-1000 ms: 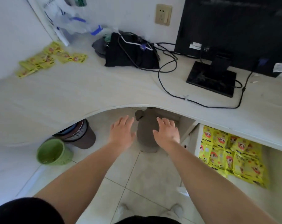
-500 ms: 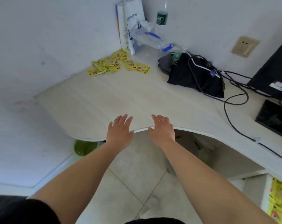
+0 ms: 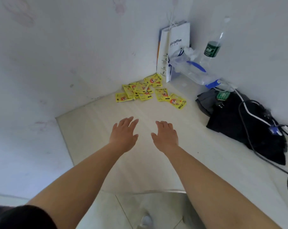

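Yellow packets (image 3: 148, 91) lie in a loose heap at the back of the desk (image 3: 107, 162), in the corner where the two walls meet, just in front of a white paper bag (image 3: 176, 47) standing against the wall. Most overlap; two sit slightly apart on the heap's right side, printed faces up. Status of the left hand (image 3: 124, 135): over the desk, palm down, fingers straight and slightly spread, holding nothing. Same for the right hand (image 3: 165, 136): just beside it, palm down, fingers relaxed, empty. A narrow gap separates the thumbs. Both hands point toward the heap but are short of it, with bare desk between fingertips and the nearest packet. Can't tell whether the palms touch the surface or hover above it. Right of the paper bag, a clear bottle (image 3: 212, 47) with a green label stands by the wall, and crumpled clear plastic (image 3: 189, 68) with blue markings leans in front of both. Further right, a black cloth bag (image 3: 242, 126) lies flat on the desk, with grey fabric at its left edge and a small green tag (image 3: 223, 96) on top. A white cable (image 3: 253, 115) and dark cables (image 3: 248, 141) run across it toward the right edge. The desk's curved front edge passes under the forearms, with tiled floor (image 3: 140, 202) and a light shoe (image 3: 146, 220) below. A black sleeve (image 3: 21, 219) covers the left upper arm.
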